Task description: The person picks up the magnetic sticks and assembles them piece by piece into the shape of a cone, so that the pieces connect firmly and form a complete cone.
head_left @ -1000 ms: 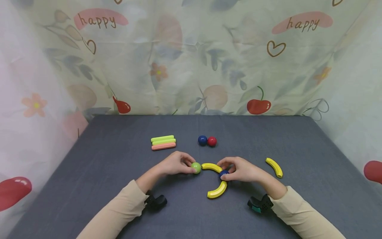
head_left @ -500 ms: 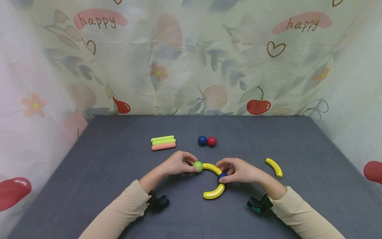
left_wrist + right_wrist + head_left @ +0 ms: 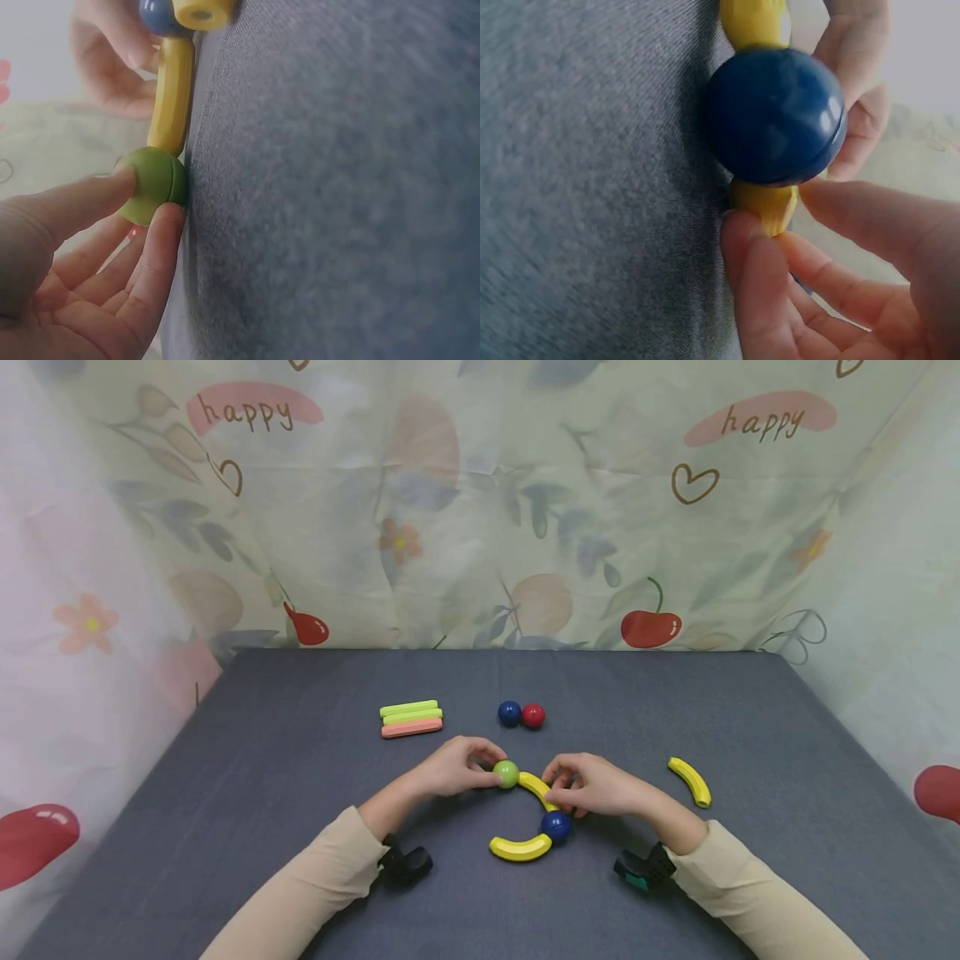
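Observation:
My left hand [image 3: 463, 767] pinches a green ball [image 3: 506, 774] between thumb and fingers. Joined to that ball is a curved yellow rod [image 3: 534, 786], whose other end meets a dark blue ball [image 3: 556, 827]. From the blue ball a second curved yellow rod [image 3: 521, 849] reaches leftward, so the pieces form an arc open to the left. With thumb and fingertips, my right hand [image 3: 596, 785] pinches the first yellow rod close to the blue ball; the right wrist view shows the fingertips on the rod [image 3: 765, 204] just beside the blue ball [image 3: 776, 116].
Behind the hands, two light green sticks [image 3: 411, 712] and a salmon stick [image 3: 411, 727] lie side by side. A blue ball [image 3: 509, 713] and a red ball [image 3: 533, 716] touch. Another curved yellow rod [image 3: 690, 782] lies right on the dark cloth-covered table [image 3: 262, 760].
The green ball has moved right and met the first yellow rod. The blue ball and second rod have swung nearer and leftward. My right fingers have shifted from the blue ball to the first rod.

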`<state>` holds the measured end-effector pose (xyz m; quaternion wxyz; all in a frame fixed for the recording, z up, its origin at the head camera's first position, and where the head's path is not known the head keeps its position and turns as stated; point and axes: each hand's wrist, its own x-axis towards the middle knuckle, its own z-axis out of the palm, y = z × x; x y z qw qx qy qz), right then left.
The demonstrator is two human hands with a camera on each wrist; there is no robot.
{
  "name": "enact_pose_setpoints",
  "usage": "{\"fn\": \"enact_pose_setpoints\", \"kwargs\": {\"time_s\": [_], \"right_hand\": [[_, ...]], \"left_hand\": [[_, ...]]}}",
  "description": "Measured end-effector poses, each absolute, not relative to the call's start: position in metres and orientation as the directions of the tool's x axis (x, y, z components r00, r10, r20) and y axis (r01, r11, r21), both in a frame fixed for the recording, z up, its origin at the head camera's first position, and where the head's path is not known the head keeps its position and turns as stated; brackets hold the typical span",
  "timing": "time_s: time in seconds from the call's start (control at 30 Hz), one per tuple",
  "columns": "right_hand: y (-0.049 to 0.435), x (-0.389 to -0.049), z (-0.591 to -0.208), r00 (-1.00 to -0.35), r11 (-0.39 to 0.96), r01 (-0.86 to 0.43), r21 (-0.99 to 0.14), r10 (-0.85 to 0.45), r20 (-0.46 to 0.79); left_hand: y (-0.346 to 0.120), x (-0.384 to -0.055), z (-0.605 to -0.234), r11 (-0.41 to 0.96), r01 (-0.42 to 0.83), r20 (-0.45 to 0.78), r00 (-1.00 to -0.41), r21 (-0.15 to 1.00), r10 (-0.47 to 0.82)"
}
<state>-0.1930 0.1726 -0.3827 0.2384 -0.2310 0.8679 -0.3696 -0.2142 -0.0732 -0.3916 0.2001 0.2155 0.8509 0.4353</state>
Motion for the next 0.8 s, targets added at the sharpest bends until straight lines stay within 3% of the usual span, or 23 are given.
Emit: {"fn": "enact_pose_setpoints", "kwargs": {"time_s": [0.2,0.5,0.67,0.8], "right_hand": [[0.169,-0.198,-0.385,-0.793,0.631,-0.194,-0.751,-0.552,-0.258],[0.163,-0.202,-0.385,-0.794,0.672,-0.249,-0.697,-0.554,-0.251],[0.162,-0.202,-0.383,-0.809,0.700,-0.204,-0.684,-0.514,-0.285],[0.163,-0.200,-0.382,-0.831,0.724,-0.150,-0.674,-0.461,-0.310]], "left_hand": [[-0.068,-0.215,-0.393,0.517,0.215,-0.143,-0.812,0.828,0.565],[-0.061,-0.212,-0.391,0.515,0.215,-0.150,-0.803,0.830,0.577],[-0.068,-0.212,-0.390,0.523,0.199,-0.167,-0.805,0.829,0.570],[-0.079,-0.211,-0.389,0.545,0.223,-0.195,-0.771,0.808,0.606]]}}
